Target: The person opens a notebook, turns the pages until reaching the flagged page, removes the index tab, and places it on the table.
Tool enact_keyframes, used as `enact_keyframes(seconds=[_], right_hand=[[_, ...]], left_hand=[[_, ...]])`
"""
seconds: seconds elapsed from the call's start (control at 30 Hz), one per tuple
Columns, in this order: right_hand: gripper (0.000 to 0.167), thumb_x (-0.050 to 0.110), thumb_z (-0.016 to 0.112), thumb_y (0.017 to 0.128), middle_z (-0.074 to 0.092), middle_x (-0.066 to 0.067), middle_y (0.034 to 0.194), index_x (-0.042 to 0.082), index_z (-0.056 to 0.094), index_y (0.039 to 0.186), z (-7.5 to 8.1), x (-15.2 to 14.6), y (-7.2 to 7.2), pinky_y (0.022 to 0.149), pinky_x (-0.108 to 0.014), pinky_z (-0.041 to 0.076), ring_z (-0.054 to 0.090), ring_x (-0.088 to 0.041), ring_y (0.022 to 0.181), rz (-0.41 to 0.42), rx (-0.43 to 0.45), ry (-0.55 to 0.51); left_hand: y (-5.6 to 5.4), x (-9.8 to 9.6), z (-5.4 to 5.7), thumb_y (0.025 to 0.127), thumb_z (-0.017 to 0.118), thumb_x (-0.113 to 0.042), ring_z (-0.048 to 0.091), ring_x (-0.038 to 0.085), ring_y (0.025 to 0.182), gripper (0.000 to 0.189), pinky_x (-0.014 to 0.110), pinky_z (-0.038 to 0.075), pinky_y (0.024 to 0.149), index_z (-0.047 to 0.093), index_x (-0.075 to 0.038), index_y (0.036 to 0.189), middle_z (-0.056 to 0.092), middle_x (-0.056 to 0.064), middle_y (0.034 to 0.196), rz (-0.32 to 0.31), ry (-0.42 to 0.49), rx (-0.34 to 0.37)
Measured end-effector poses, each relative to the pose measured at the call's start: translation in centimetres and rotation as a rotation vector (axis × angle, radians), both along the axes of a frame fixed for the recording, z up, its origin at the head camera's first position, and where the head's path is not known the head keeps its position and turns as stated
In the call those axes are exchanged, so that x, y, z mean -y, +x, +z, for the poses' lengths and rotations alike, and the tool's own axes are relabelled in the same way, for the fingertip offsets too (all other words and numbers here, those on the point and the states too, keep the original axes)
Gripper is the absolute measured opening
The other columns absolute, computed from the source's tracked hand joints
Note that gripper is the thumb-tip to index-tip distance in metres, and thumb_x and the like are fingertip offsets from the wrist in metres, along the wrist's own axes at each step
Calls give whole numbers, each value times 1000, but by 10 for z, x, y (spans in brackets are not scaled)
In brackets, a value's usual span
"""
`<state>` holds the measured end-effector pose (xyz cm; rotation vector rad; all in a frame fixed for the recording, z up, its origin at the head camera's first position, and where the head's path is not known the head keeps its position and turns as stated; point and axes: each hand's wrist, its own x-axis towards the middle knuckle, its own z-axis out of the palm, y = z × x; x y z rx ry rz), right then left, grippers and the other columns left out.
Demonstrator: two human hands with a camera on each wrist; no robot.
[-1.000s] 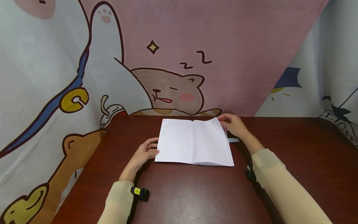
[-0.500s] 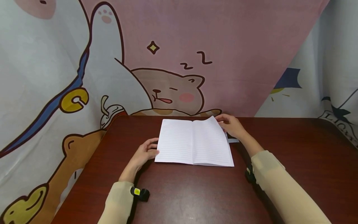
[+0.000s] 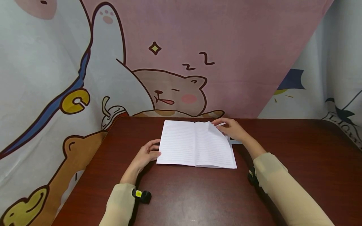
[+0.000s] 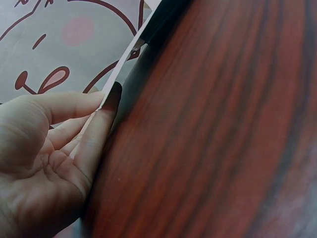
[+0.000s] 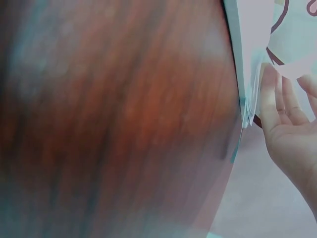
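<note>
An open notebook (image 3: 178,142) with lined white pages lies on the dark red-brown table, its spine fold running away from me. At its left edge my left hand (image 3: 144,157) pinches the pages and cover between thumb and fingers; the left wrist view has this left hand (image 4: 54,148) close up on the thin edge. Near the top right corner, my right hand (image 3: 230,128) holds a page (image 3: 210,133) whose corner is bent up and curled inward. In the right wrist view the right hand (image 5: 292,114) has its fingertips against the fanned page edges (image 5: 251,104).
A pale strip (image 3: 236,142) sticks out from the notebook's right side onto the table (image 3: 181,194). Behind the table's far edge hangs a cartoon-printed cloth (image 3: 240,62). Black wrist cameras (image 3: 142,195) sit at both beige sleeves (image 3: 282,185).
My right hand has moved a little left and inward, and the page corner has curled further toward the spine. The left hand and the notebook stay where they were.
</note>
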<state>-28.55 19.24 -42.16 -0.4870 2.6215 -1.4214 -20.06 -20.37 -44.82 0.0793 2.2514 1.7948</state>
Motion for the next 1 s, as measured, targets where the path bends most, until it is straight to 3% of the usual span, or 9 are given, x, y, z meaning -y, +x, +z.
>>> enact_keyframes(seconds=[0.3, 0.5, 0.63, 1.0], right_hand=[[33, 2, 56, 98, 59, -25, 134, 2, 62, 131, -1, 4, -1, 84, -40, 59, 64, -39, 111, 90, -4, -59], [32, 4, 61, 97, 61, -24, 132, 2, 63, 129, 0, 8, -1, 82, -31, 57, 64, -39, 112, 82, -16, -31], [31, 9, 64, 96, 63, -23, 130, 3, 65, 126, -1, 11, -2, 80, -29, 57, 65, -37, 110, 61, -19, -2], [21, 12, 68, 94, 66, -22, 122, 1, 70, 113, -1, 18, -1, 74, -23, 57, 67, -20, 95, 20, -8, 11]], left_hand=[[1, 0, 1, 96, 61, -1, 67, 11, 98, 57, 26, 56, 82, 40, -4, 149, 56, 27, 132, -3, 5, -3], [1, 0, 0, 95, 62, -1, 67, 11, 98, 57, 26, 57, 80, 41, -3, 148, 60, 24, 128, -3, 24, -24], [1, 0, -2, 93, 64, 0, 68, 9, 93, 56, 26, 57, 78, 44, -2, 145, 63, 19, 122, -1, 35, -50], [0, -1, 0, 94, 61, 2, 67, 10, 95, 57, 25, 57, 80, 42, -5, 148, 58, 25, 130, 12, 15, 5]])
